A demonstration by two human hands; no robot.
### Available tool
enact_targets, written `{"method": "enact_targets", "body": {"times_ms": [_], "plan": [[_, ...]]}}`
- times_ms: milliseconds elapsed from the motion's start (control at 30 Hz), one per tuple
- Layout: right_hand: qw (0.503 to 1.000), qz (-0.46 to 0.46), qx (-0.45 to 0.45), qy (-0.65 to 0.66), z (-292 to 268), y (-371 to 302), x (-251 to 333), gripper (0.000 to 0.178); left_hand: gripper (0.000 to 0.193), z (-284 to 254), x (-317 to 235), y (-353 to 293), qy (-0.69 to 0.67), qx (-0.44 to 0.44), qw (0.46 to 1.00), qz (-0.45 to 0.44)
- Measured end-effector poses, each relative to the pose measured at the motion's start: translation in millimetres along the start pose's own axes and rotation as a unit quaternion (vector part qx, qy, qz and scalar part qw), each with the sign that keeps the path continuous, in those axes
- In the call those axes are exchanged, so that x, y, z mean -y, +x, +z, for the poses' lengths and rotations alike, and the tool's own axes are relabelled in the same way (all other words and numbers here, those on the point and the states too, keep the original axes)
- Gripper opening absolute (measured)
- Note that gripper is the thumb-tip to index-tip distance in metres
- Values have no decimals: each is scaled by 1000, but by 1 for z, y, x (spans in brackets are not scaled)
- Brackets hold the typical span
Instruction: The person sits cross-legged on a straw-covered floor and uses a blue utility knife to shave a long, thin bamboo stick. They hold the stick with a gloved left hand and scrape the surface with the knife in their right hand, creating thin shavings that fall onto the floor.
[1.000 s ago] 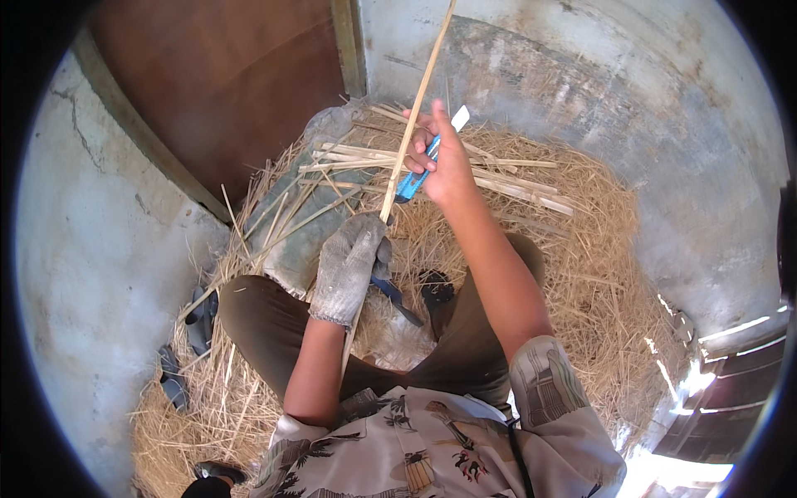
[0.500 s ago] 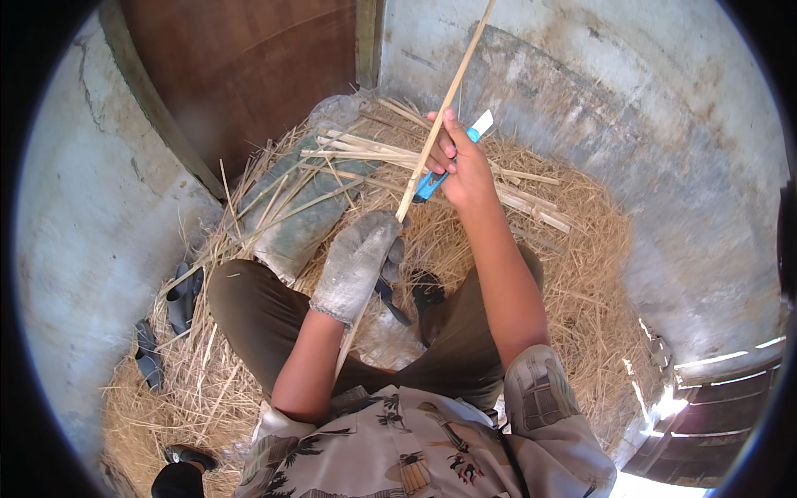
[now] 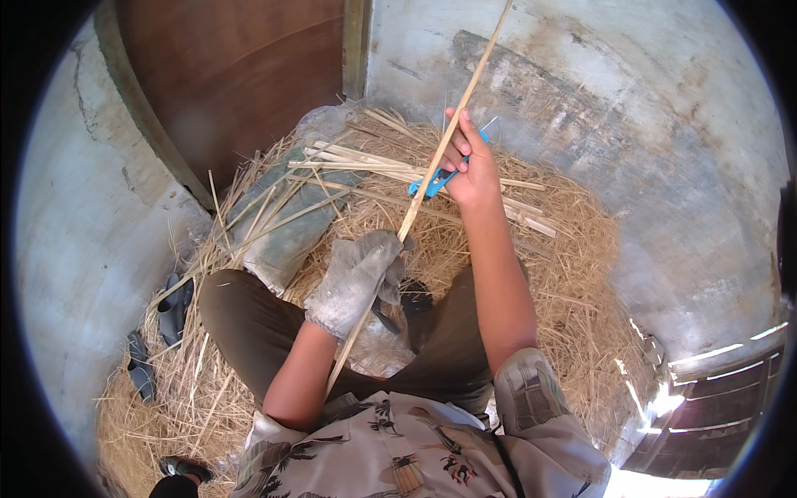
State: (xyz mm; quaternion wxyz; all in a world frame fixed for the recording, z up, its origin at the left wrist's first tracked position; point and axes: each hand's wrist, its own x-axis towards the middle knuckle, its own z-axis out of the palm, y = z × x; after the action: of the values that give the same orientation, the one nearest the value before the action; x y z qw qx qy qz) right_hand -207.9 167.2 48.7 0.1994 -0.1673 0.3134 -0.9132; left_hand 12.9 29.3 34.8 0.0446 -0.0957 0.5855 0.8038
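A long, thin bamboo strip point(image 3: 425, 184) runs slanting from beside my left forearm up past the top edge. My left hand point(image 3: 353, 278), in a grey-white work glove, is closed around its lower part. Farther up, my bare right hand point(image 3: 470, 162) pinches the strip between thumb and fingers. The same hand also holds a blue utility knife point(image 3: 430, 184) against the palm, its blade seen nearly edge-on past the thumb. Beyond my hands lies a bundle of pale split strips point(image 3: 365, 160).
Straw-like shavings point(image 3: 564, 307) cover the floor around my crossed legs. A greenish-grey sack point(image 3: 282, 241) lies ahead on the left. Dark shoes point(image 3: 173, 311) rest at the left, and another person's foot point(image 3: 184, 469) shows lower left. Walls point(image 3: 664, 166) and a brown door point(image 3: 241, 75) enclose the spot.
My left hand has moved slightly down along with the strip's lower part. The knife has turned in my right hand, so its blade's broad face no longer shows. The view has shifted a little.
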Motion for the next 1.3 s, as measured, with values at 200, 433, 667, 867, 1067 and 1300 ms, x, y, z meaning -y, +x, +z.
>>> {"method": "enact_targets", "body": {"times_ms": [200,433,667,867,1067,1300], "plan": [[997,-52,-27,59,-16,4,29,27,31,9,17,-2,122,24,991,57],[990,-92,-30,101,-29,2,53,27,29,22,11,-11,104,39,994,-18],[982,-121,-40,140,-48,4,70,25,30,28,9,-15,140,89,986,-15],[976,-149,-64,149,-60,2,87,25,30,20,21,-14,243,154,954,77],[988,-117,-37,95,-53,2,75,22,31,28,6,-15,209,135,968,-41],[999,-37,-6,-2,-24,0,48,31,33,18,14,-6,-26,66,997,-29]]}}
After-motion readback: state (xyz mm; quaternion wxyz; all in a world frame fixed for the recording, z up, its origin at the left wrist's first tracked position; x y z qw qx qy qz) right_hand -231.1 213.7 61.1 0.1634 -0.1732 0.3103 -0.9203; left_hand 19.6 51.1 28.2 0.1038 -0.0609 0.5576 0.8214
